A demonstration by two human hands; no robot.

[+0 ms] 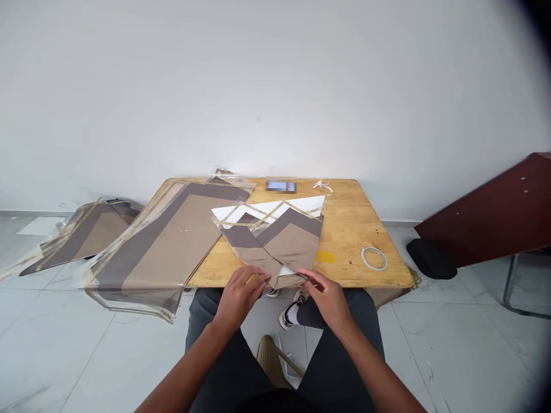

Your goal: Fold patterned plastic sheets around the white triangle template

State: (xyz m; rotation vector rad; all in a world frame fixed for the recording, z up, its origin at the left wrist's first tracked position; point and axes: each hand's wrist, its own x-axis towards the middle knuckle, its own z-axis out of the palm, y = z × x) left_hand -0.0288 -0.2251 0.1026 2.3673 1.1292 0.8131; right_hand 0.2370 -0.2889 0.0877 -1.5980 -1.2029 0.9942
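Note:
A folded brown and tan sheet [275, 244] with a white underside lies on a small wooden table [357, 223], its pointed lower end hanging over the near edge. My left hand [239, 295] pinches the left side of that lower end. My right hand [327, 295] pinches its right side. Both hands are closed on the sheet just in front of the table edge, above my lap.
A stack of similar sheets in clear wrap [163, 246] overhangs the table's left side. More sheets [81, 232] lie on the floor at left. A tape ring [373, 258], a yellow sticker [326, 256] and a dark small object [280, 186] sit on the table. A dark red board [495, 212] leans at right.

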